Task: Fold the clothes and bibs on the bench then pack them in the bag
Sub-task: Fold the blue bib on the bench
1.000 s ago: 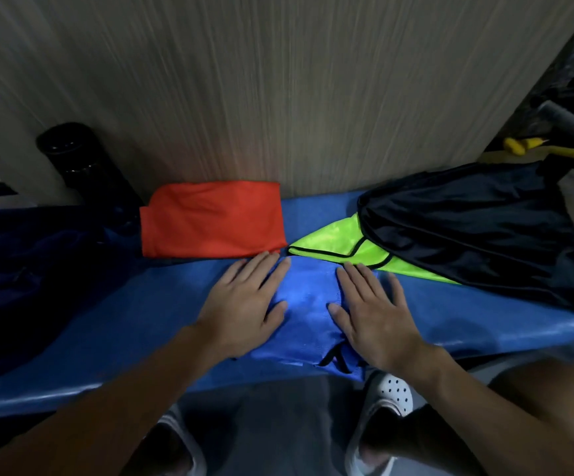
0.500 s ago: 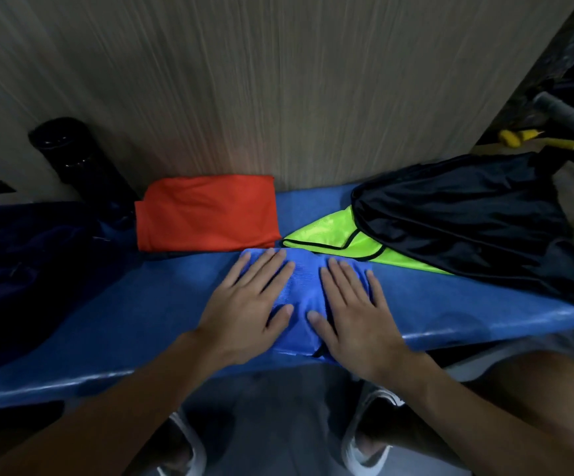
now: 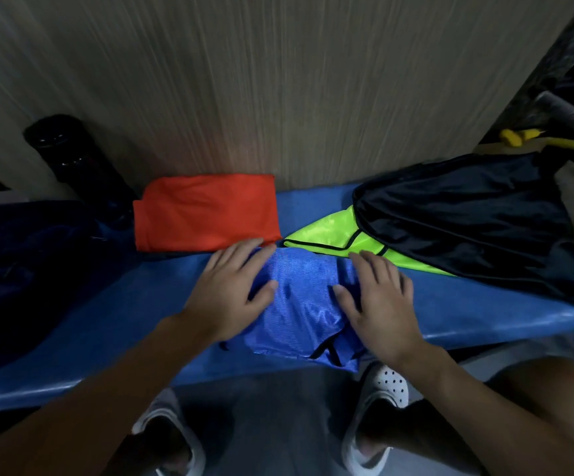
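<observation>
- At the far left we see a dark navy cloth (image 3: 21, 269) heaped on the blue bench (image 3: 107, 321). Just beyond it, a black cylinder (image 3: 72, 159) leans against the wall.
- Next comes a folded orange garment (image 3: 206, 211), lying flat at the back of the bench against the wall.
- The left hand (image 3: 230, 293) lies flat, fingers straight, pressing the left side of the blue bib (image 3: 302, 304). Its fingertips reach the orange garment's front edge.
- The blue bib sits at the middle of the bench, its near edge with black trim hanging over the front.
- The right hand (image 3: 378, 304) presses the bib's right side, palm down and fingers extended, gripping nothing.
- A neon green bib (image 3: 333, 231) lies behind the right hand, its right part hidden under the bag's edge.
- The dark bag (image 3: 467, 214) lies slumped at the right end of the bench. We cannot tell what it holds or whether the green bib reaches inside.
</observation>
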Demonstrator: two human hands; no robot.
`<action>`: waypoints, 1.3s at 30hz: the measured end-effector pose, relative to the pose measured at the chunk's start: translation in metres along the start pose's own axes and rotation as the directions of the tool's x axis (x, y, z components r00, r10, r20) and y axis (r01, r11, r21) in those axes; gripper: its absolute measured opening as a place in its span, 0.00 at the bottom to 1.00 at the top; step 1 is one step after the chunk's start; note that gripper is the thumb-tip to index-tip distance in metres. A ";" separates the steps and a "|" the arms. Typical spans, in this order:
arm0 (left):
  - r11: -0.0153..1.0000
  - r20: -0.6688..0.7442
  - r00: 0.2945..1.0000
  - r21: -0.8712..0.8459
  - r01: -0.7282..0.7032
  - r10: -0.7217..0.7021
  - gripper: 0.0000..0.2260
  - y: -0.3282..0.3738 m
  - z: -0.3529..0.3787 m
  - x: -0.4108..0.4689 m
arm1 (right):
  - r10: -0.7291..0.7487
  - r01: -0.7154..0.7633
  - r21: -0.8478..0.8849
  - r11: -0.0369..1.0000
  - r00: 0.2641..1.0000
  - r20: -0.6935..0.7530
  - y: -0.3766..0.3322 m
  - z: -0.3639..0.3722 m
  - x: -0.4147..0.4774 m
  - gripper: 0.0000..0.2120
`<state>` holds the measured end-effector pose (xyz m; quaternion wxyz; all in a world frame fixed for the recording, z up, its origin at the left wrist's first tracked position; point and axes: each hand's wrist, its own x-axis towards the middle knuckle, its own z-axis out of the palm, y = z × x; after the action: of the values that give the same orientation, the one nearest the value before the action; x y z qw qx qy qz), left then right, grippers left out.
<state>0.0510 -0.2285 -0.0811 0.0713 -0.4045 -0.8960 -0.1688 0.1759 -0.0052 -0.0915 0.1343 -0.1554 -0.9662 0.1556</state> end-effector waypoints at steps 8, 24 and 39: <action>0.981 0.051 0.990 -0.139 0.136 -0.131 0.34 -0.009 0.015 -0.008 | 0.119 -0.126 0.050 0.991 0.986 0.118 0.001 0.002 0.015 0.35; 0.730 0.086 0.953 -0.624 0.280 -0.292 0.36 -0.008 0.002 -0.006 | 0.130 -0.168 0.440 0.882 0.985 0.114 0.000 0.002 0.014 0.16; 0.616 0.005 0.926 -0.745 0.255 -0.378 0.36 0.014 -0.009 -0.012 | 0.145 -0.120 0.605 0.787 0.989 0.008 -0.008 -0.007 0.013 0.24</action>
<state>0.0691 -0.2319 -0.0722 -0.0595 -0.2196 -0.8009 -0.5540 0.1636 -0.0063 -0.0798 0.1844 -0.1750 -0.8501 0.4612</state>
